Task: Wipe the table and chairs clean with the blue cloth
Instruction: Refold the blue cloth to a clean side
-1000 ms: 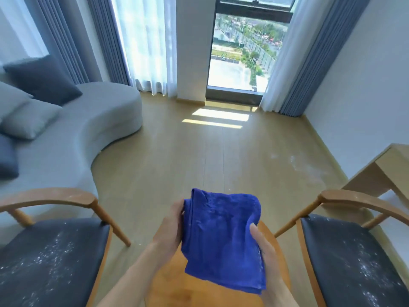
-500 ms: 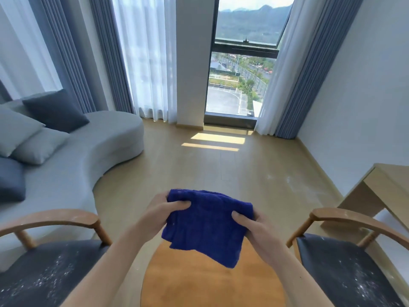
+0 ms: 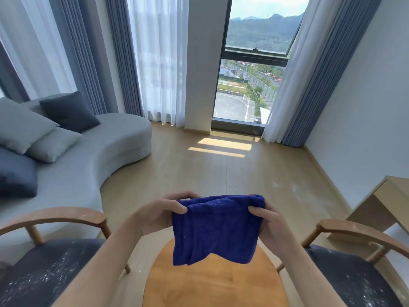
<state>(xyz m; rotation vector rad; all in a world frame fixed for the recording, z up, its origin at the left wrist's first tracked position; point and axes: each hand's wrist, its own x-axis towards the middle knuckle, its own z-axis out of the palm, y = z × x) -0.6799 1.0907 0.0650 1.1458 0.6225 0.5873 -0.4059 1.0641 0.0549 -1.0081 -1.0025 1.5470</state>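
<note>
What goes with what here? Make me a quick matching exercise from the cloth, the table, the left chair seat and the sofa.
Things:
1. blue cloth
2. round table
3. left chair seat
4. sofa

States or places:
A. dark cushion speckled with white dust
B. grey, curved, against the left wall
C. held up folded by left hand and right hand
D. orange wood, below the cloth

Pairs: 1-C, 2-D, 3-A, 4-B
</note>
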